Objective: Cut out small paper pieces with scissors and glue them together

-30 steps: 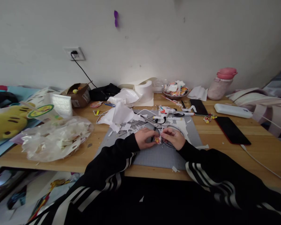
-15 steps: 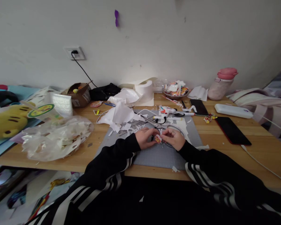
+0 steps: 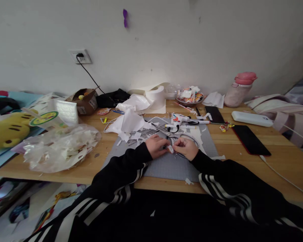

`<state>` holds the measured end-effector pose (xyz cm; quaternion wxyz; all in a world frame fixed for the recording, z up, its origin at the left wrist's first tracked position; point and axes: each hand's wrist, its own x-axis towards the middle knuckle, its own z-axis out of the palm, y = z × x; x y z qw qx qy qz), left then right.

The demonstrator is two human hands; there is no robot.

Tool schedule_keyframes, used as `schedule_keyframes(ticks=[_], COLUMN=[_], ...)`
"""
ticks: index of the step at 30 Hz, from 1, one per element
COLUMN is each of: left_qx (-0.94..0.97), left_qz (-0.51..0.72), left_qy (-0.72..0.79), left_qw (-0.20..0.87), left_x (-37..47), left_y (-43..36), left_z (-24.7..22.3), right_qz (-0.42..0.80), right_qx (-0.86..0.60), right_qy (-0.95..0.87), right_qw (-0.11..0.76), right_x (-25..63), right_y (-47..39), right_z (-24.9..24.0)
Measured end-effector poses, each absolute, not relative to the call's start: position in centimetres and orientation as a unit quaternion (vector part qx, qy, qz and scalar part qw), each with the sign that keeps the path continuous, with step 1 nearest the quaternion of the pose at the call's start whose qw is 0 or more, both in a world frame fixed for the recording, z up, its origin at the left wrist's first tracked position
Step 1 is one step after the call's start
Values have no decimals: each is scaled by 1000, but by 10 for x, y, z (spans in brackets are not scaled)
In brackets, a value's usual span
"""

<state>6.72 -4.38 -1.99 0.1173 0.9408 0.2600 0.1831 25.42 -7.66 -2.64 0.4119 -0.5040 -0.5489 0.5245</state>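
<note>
Head view: left hand [image 3: 156, 146] and right hand [image 3: 187, 148] pinch a small piece [image 3: 170, 149], scraps [image 3: 190, 94] heaping the bowl [image 3: 189, 104].

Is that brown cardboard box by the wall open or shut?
Open: the top of the cardboard box is uncovered, and a yellow item shows in the opening.

A small piece [image 3: 170, 149], mostly white with a little reddish-orange showing, sits tilted below and right of the frame's centre, its details blurred
</note>
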Motion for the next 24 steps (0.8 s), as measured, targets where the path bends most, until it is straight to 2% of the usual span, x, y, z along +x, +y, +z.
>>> schedule_keyframes(ticks=[9, 14, 24], left_qx=[930, 925, 893], left_qz=[202, 226, 230], left_qy=[265, 273, 353], left_qw=[155, 137, 156], left_x=[68, 70, 81], left_y=[-51, -57, -58], left_z=[-13, -8, -18], right_qz=[484, 446, 398], right_qx=[-495, -514, -515], right_qy=[-568, -551, -573], right_qw=[445, 483, 498], right_x=[251, 253, 252], right_y=[-80, -76, -78], right_z=[-30, -33, -32])
